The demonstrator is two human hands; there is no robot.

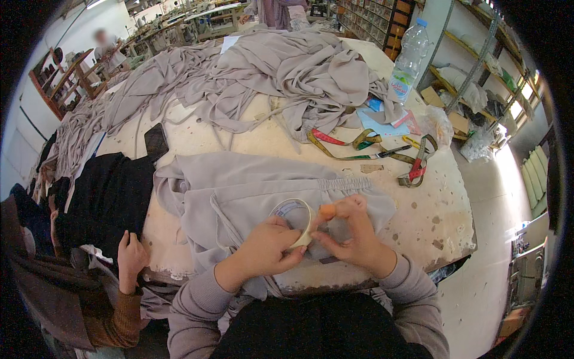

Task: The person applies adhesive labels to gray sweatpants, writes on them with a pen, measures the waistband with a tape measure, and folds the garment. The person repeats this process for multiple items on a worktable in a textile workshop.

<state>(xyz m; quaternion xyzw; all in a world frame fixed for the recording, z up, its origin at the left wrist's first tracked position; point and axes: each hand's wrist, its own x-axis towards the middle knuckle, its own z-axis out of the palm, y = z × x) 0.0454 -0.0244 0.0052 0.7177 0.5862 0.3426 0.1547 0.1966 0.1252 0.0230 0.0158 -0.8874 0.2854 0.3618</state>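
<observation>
My left hand (267,244) grips a roll of pale masking tape (308,231) by its lower rim, with the thumb outside. The roll stands tilted over a light grey garment (255,202) spread flat on the table, with a gathered elastic waistband (345,183) and a drawstring (224,216). Close against the roll's right side is my right hand (358,238), fingers bent and thumb towards the tape. An orange covering (327,210) wraps one of its fingers. Blur hides whether these fingers pinch a tape end.
A heap of grey garments (296,67) covers the worn table's (444,211) far side. A tape measure (341,152), pen (394,151) and water bottle (408,63) lie or stand to the right. At left are a phone (156,142), black cloth (112,193) and another person's hand (132,256).
</observation>
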